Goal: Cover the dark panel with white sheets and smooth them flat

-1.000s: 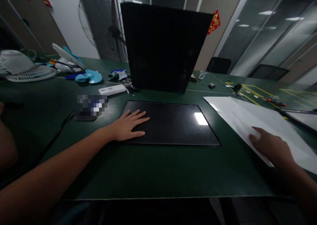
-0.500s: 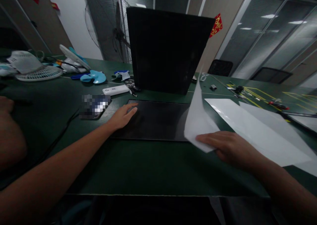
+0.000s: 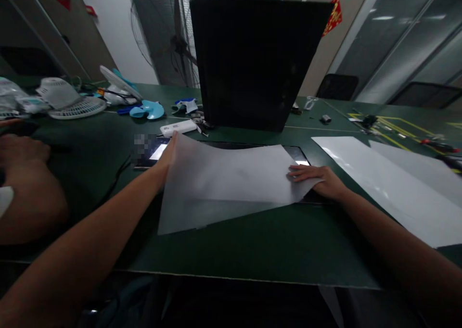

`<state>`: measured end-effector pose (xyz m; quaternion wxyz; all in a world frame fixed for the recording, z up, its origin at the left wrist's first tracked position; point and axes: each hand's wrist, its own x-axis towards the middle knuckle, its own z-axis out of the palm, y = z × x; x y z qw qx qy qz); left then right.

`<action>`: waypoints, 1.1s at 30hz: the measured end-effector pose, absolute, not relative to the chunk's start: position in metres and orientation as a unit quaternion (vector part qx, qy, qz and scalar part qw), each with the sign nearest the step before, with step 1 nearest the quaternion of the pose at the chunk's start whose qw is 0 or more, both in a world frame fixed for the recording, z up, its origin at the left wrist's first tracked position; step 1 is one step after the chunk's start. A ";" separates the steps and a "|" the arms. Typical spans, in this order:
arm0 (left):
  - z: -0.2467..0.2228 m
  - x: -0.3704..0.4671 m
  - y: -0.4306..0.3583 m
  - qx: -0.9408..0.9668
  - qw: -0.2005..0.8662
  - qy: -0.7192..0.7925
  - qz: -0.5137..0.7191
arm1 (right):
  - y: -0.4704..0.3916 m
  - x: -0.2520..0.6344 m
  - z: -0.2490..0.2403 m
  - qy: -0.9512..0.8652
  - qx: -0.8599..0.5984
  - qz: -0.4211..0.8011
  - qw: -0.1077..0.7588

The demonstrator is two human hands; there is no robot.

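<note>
Head view: right hand closed on the right corner of a translucent sheet, fingers on top, thumb hidden under it. Left hand is at the sheet's upper left edge; its fingers are mostly behind the sheet, so can't tell whether it's pinching or just touching.

Sheet is bowed, over a flat dark panel on the green table. It covers most of the panel: far edge and right end show, near edge only a faint line through the sheet. Sheet's lower left corner overhangs the table on the near side.

Just left of the left hand: phone-like device, part pixelated, part behind the hand. White box beyond it. Black monitor stands past the panel, screen detail unreadable.

Right: white sheets, overlapping, count unclear. Far left: co-worker's forearm, cut off by frame; the dark item by that hand is too dim to identify. Background fan blurred.
</note>
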<state>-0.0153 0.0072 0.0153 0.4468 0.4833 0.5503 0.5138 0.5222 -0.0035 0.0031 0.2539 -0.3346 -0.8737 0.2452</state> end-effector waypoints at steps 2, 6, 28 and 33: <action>0.018 -0.018 0.008 0.459 0.471 0.554 0.511 | -0.005 0.528 0.003 -0.867 -0.363 0.226 0.255; 0.015 -0.019 0.009 0.506 0.362 0.626 0.470 | -0.005 0.540 0.007 -0.861 -0.382 0.213 0.260; 0.017 -0.002 -0.009 0.729 0.066 0.648 0.211 | 0.001 0.554 0.004 -0.775 -0.578 0.120 0.226; 0.017 0.000 -0.011 0.730 0.048 0.653 0.196 | 0.007 0.558 -0.004 -0.801 -0.560 0.122 0.171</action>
